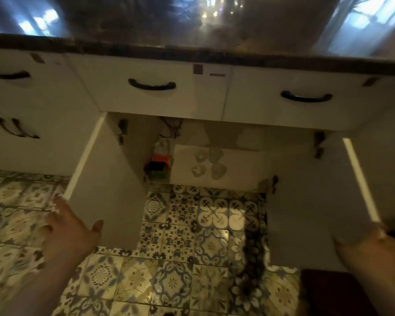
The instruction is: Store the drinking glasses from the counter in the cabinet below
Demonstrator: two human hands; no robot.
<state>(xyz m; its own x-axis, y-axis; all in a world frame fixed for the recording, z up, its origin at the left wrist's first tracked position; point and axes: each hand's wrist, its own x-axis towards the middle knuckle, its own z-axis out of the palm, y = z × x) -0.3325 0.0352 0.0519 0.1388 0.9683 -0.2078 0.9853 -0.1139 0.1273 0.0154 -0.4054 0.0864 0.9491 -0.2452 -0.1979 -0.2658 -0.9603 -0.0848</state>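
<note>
- Cabinet (237,165) open; four glasses (206,164) stand together on its floor, an orange-topped box (159,166) beside them.
- Left hand (71,233) spread, gripping left door (107,192).
- Right hand (372,254) curled around right door (310,213) edge.

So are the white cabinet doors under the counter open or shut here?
Open: both white cabinet doors swing outward, each held by a hand, four clear glasses visible inside.
</note>
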